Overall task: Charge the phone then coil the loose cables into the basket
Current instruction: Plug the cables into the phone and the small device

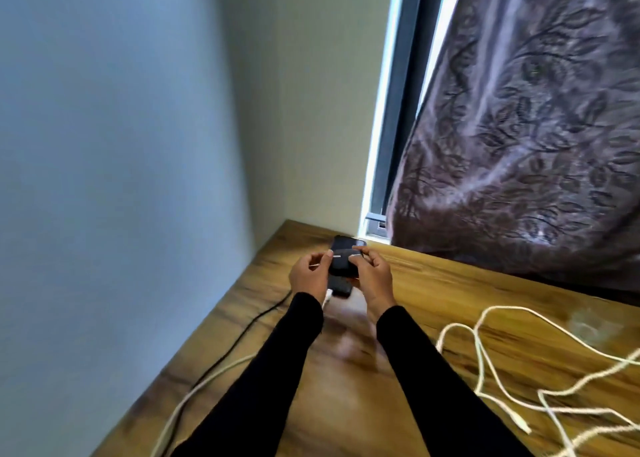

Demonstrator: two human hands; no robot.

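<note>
A black phone (344, 264) is held above the wooden table (433, 293) near its far left corner. My left hand (310, 278) pinches the phone's left side and my right hand (374, 276) grips its right side. A second dark device (341, 288) lies flat just under the phone, with a white plug (328, 295) at its left end. Loose white cables (512, 387) sprawl over the right part of the table. A white cable (194, 390) and a black cable (242, 332) run along the left edge. No basket is in view.
A pale wall stands close on the left and behind the corner. A dark patterned curtain (519, 127) hangs over the table's far right edge, beside a window frame (388, 144). The picture is blurred by motion.
</note>
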